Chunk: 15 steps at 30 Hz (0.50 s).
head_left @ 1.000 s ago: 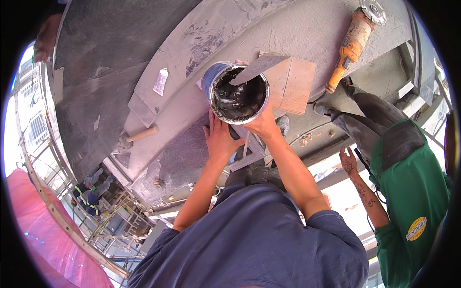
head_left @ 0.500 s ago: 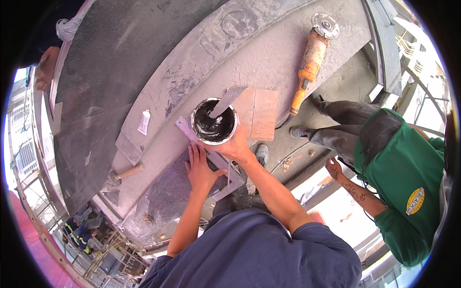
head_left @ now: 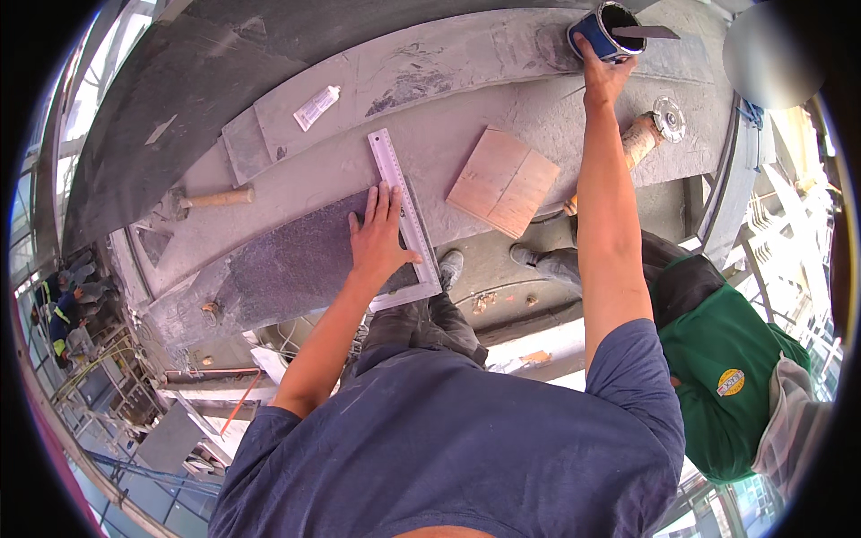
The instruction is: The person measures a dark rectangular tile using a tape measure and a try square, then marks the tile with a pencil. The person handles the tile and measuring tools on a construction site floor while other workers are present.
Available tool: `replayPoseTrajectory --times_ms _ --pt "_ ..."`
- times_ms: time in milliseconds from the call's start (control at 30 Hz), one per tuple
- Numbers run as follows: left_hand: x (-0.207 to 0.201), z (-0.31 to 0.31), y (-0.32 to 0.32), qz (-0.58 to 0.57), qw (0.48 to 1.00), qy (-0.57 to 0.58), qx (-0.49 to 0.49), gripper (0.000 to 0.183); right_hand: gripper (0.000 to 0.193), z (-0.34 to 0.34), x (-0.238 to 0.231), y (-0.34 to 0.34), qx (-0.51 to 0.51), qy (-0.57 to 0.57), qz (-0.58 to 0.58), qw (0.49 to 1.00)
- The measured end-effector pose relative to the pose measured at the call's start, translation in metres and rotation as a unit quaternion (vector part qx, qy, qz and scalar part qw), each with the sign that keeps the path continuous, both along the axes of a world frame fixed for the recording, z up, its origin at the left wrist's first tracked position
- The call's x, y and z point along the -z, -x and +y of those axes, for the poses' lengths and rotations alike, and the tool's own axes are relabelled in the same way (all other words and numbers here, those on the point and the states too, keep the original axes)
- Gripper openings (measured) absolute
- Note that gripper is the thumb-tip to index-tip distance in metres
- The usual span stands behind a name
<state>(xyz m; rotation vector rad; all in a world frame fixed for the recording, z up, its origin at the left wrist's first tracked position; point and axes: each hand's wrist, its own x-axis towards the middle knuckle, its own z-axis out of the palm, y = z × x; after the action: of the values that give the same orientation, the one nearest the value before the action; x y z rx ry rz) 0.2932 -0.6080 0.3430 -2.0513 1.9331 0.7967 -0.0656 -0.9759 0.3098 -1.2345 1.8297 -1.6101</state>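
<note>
My right hand (head_left: 606, 79) is stretched far out to the right, wrapped round a blue tin (head_left: 587, 34) of dark paste. A flat blade (head_left: 647, 32) sticks out of the tin's mouth. My left hand (head_left: 377, 235) lies flat with its fingers stretched, on a dark stone slab (head_left: 278, 251) and the edge of a metal set square (head_left: 389, 161). The square's long arm runs up past my fingertips. Its short arm crosses the slab's near end. Nothing is gripped in the left hand.
A wooden board (head_left: 504, 182) lies right of the square. An angle grinder (head_left: 639, 143) is partly hidden behind my right forearm. A hammer (head_left: 220, 198) and a white tube (head_left: 317, 108) lie farther left. A person in green (head_left: 717, 377) is at my right.
My right hand has carried the tin from beside the square to the far right. The left hand stays flat on the square and slab. The person in green appears lower in view.
</note>
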Motion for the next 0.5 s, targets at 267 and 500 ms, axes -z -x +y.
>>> replayPoseTrajectory --times_ms 267,500 --pt "-0.005 0.004 -0.003 0.001 1.000 -0.003 -0.004 0.149 0.043 0.233 0.014 -0.039 -0.109 -0.105 0.007 0.988" --pt "0.006 0.019 -0.007 0.008 0.999 0.037 -0.006 0.154 0.046 0.491 0.022 -0.110 -0.321 -0.422 -0.006 0.848"
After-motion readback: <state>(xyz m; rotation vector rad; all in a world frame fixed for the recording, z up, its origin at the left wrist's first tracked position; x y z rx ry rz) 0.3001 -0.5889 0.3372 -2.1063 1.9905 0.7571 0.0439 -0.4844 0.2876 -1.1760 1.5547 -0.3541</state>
